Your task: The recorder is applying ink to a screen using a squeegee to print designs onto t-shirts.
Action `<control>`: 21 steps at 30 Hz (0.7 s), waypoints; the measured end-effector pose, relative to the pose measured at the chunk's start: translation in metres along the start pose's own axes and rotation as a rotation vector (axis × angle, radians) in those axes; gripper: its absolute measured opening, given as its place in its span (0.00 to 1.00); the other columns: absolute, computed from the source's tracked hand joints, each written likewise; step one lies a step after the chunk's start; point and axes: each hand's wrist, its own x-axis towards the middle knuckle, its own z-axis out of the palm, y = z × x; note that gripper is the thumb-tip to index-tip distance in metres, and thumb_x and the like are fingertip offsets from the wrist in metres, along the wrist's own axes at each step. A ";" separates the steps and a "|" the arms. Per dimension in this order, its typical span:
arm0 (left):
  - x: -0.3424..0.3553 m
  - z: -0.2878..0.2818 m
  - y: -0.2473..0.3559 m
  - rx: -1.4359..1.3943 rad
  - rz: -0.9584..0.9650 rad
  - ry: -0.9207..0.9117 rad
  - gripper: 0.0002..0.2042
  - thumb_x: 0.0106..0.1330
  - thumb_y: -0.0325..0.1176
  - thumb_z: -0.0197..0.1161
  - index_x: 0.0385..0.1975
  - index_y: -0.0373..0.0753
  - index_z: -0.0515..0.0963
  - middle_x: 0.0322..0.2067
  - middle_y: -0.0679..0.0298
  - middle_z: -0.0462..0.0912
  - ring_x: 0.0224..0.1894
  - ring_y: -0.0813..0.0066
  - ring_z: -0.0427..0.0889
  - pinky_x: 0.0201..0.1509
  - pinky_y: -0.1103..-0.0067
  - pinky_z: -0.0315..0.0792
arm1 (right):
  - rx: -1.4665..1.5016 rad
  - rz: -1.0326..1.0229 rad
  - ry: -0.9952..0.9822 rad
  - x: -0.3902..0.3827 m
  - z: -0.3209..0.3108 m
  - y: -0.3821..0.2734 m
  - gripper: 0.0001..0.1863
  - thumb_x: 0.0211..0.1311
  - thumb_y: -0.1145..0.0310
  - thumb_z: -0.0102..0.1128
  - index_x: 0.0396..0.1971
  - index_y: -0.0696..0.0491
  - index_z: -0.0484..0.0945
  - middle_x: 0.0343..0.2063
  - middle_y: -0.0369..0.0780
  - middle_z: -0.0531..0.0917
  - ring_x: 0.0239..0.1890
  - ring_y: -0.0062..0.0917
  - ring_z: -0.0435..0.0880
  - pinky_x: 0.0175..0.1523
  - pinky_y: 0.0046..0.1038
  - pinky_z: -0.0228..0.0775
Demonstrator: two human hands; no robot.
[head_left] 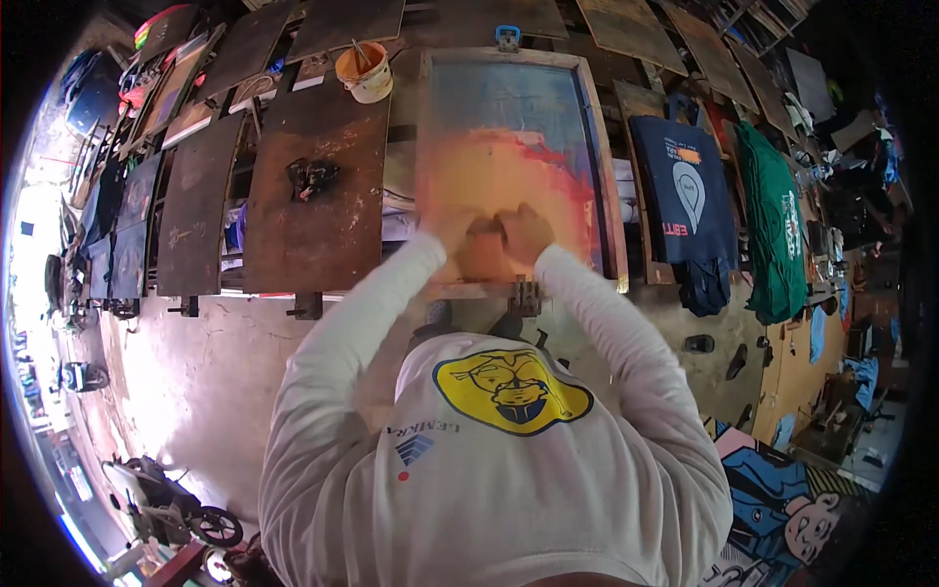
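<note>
Gripping a squeegee [486,252] side by side, the left hand [452,231] and right hand [525,233] press it onto the orange-smeared printing screen [509,127] (wooden-framed, lying on the desk). A paint bucket [366,72] stands beyond the left hand.

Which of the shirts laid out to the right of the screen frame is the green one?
The farther-right green shirt, past the navy shirt that lies beside the screen frame and carries a pale print.
</note>
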 end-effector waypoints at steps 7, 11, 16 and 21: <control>0.082 0.030 -0.092 -0.004 -0.203 0.249 0.15 0.55 0.41 0.69 0.40 0.42 0.79 0.41 0.53 0.84 0.48 0.53 0.82 0.49 0.63 0.76 | -0.229 0.115 -0.018 0.104 -0.017 0.027 0.13 0.55 0.67 0.58 0.41 0.49 0.77 0.33 0.49 0.84 0.42 0.46 0.83 0.46 0.46 0.76; 0.054 0.049 -0.085 0.031 -0.224 0.266 0.16 0.55 0.42 0.69 0.38 0.41 0.77 0.38 0.55 0.83 0.45 0.57 0.82 0.47 0.65 0.77 | -0.180 0.076 0.068 0.075 0.012 0.021 0.15 0.54 0.70 0.59 0.44 0.50 0.75 0.38 0.46 0.82 0.42 0.45 0.83 0.44 0.46 0.77; -0.030 0.025 -0.017 0.084 -0.087 -0.032 0.22 0.53 0.43 0.69 0.46 0.41 0.76 0.42 0.62 0.81 0.50 0.64 0.78 0.46 0.69 0.77 | -0.141 0.176 0.059 -0.010 0.025 -0.029 0.19 0.49 0.67 0.64 0.44 0.50 0.75 0.38 0.45 0.80 0.42 0.42 0.83 0.44 0.43 0.78; -0.069 -0.004 0.009 0.019 0.038 -0.068 0.20 0.54 0.43 0.68 0.44 0.40 0.77 0.40 0.61 0.81 0.47 0.63 0.79 0.46 0.69 0.77 | -0.111 0.228 0.096 -0.042 0.031 -0.055 0.21 0.44 0.65 0.69 0.40 0.51 0.75 0.35 0.44 0.80 0.39 0.42 0.83 0.42 0.42 0.78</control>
